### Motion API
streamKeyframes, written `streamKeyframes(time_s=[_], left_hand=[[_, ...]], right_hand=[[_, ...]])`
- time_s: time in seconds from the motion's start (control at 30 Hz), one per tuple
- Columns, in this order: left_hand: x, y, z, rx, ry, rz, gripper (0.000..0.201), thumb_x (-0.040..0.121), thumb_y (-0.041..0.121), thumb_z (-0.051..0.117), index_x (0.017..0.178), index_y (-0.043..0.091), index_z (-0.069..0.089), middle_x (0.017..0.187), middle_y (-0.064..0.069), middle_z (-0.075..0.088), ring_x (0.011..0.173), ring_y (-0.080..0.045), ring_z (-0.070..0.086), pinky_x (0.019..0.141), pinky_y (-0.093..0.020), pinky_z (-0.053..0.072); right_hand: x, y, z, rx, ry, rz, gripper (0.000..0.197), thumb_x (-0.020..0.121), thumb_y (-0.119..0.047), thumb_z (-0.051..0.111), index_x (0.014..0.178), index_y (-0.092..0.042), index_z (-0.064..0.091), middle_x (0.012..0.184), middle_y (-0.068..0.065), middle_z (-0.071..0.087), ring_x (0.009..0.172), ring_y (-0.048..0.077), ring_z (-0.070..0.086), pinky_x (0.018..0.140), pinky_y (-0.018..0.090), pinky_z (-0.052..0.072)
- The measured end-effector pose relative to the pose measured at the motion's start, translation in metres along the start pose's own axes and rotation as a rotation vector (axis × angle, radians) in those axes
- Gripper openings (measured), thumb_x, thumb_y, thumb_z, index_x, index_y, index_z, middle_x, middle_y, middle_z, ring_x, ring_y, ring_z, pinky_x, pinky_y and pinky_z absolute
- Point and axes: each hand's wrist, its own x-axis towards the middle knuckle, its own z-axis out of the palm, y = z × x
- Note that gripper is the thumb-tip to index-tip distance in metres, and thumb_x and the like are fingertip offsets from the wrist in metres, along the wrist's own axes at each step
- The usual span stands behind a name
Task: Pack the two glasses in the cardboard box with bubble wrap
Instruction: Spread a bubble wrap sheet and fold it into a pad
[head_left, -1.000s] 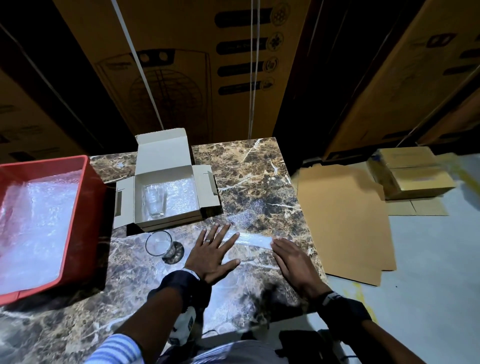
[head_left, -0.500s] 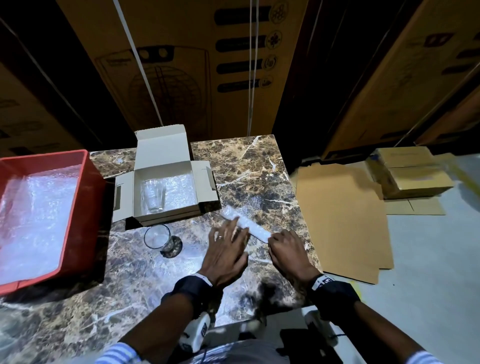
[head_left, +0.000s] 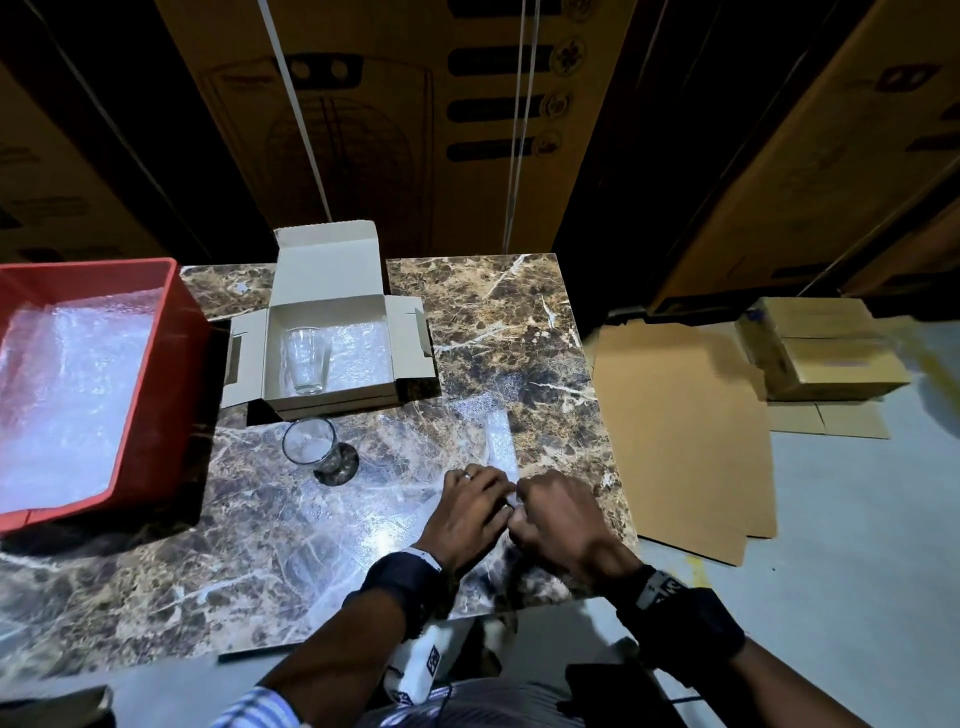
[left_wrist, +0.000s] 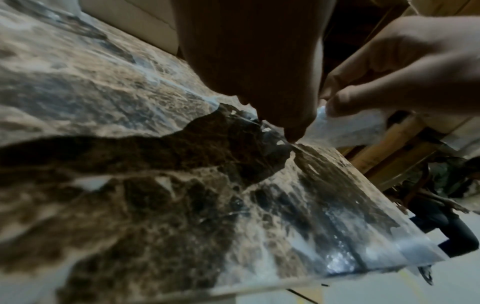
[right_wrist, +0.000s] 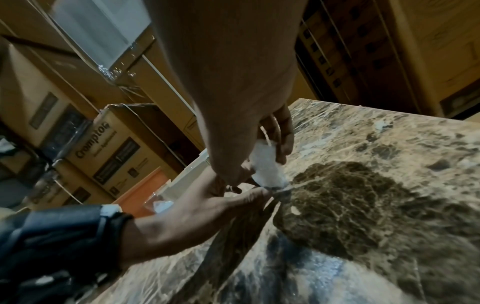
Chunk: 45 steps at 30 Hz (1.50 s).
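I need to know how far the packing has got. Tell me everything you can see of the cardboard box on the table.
The cardboard box is small, shallow and pale, standing open on the marble table beside the red crate. Its lid stands upright at the back and both side flaps are spread outward. Bubble wrap lines the floor. One clear glass stands upright in its left half; the right half holds only wrap. A second glass stands outside, just in front. Neither hand touches the box.
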Motion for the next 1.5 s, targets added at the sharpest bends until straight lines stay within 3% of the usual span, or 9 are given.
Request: streamKeyframes(time_s=[0.17,0.3,0.43,0.63,0.83,0.93,1.13,1.37,1.5], left_hand=[[-0.003,0.0,-0.001,-0.19,0.073,-0.132,0.034,0.098,0.042,0.038,0.114,0.032,0.066,0.112,0.014,0.066,0.11,-0.012,0.052,0.093,-0.037,0.028],[0.001,-0.002,0.003,-0.382,0.098,-0.354,0.019,0.101,0.053,0.045,0.114,0.041,0.051,0.1,0.01,0.064,0.099,-0.023,0.057,0.09,-0.044,0.045],[0.008,0.0,-0.006,-0.52,0.109,-0.415,0.024,0.1,0.045,0.054,0.119,0.033,0.045,0.092,0.006,0.069,0.088,-0.021,0.066,0.082,-0.046,0.054],[0.017,0.001,-0.012,-0.598,0.096,-0.464,0.032,0.096,0.046,0.055,0.119,0.026,0.064,0.088,0.002,0.071,0.082,-0.019,0.068,0.075,-0.042,0.057],[0.027,0.002,-0.016,-0.654,0.079,-0.559,0.02,0.093,0.034,0.059,0.112,0.035,0.066,0.074,-0.005,0.068,0.062,-0.016,0.054,0.063,-0.043,0.051],[0.032,0.004,-0.015,-0.602,0.095,-0.604,0.046,0.089,0.048,0.059,0.131,0.032,0.055,0.073,0.001,0.068,0.073,-0.019,0.064,0.073,-0.049,0.056],[0.026,0.012,-0.029,-0.43,0.215,-0.485,0.048,0.094,0.027,0.065,0.136,0.033,0.043,0.108,0.006,0.059,0.096,-0.011,0.058,0.083,-0.028,0.052],[0.026,-0.014,-0.026,-0.032,0.024,-0.367,0.045,0.097,0.04,0.052,0.142,0.034,0.052,0.122,0.004,0.042,0.109,-0.021,0.043,0.094,-0.041,0.042],[0.027,-0.014,-0.029,0.078,-0.019,-0.371,0.043,0.097,0.05,0.044,0.139,0.041,0.047,0.124,0.004,0.04,0.107,-0.023,0.037,0.092,-0.042,0.036]], right_hand=[[-0.003,0.014,-0.001,0.671,0.054,0.015,0.02,0.09,-0.049,0.066,0.098,-0.032,0.061,0.094,-0.013,0.066,0.081,0.004,0.062,0.071,0.025,0.054],[0.0,0.03,0.001,1.014,-0.051,0.043,0.047,0.088,-0.017,0.077,0.12,-0.043,0.054,0.118,-0.007,0.067,0.107,0.012,0.068,0.084,0.016,0.055],[0.012,0.035,0.015,1.006,-0.03,0.071,0.025,0.096,-0.022,0.071,0.116,-0.036,0.067,0.113,-0.016,0.071,0.104,0.003,0.067,0.087,0.022,0.053],[0.035,0.034,0.045,1.049,0.098,0.151,0.035,0.096,-0.051,0.061,0.103,-0.02,0.074,0.099,0.001,0.076,0.094,0.025,0.07,0.087,0.049,0.056],[0.05,0.033,0.051,0.96,0.207,0.196,0.033,0.097,-0.038,0.064,0.078,-0.011,0.066,0.064,-0.009,0.055,0.062,0.004,0.045,0.061,0.032,0.038],[0.059,0.033,0.052,0.923,0.229,0.23,0.032,0.094,-0.038,0.067,0.072,-0.015,0.068,0.059,-0.012,0.055,0.057,0.0,0.044,0.057,0.029,0.037],[0.067,0.033,0.054,0.913,0.228,0.289,0.035,0.086,-0.053,0.069,0.077,-0.02,0.078,0.066,-0.008,0.072,0.056,0.004,0.064,0.056,0.032,0.054],[0.075,0.024,0.046,0.612,0.289,0.349,0.034,0.085,-0.049,0.075,0.067,-0.019,0.073,0.057,-0.01,0.065,0.053,0.004,0.06,0.058,0.031,0.052],[0.07,0.02,0.039,0.275,0.301,0.188,0.03,0.094,-0.046,0.066,0.084,-0.019,0.059,0.079,-0.004,0.06,0.066,0.018,0.055,0.062,0.037,0.047]])
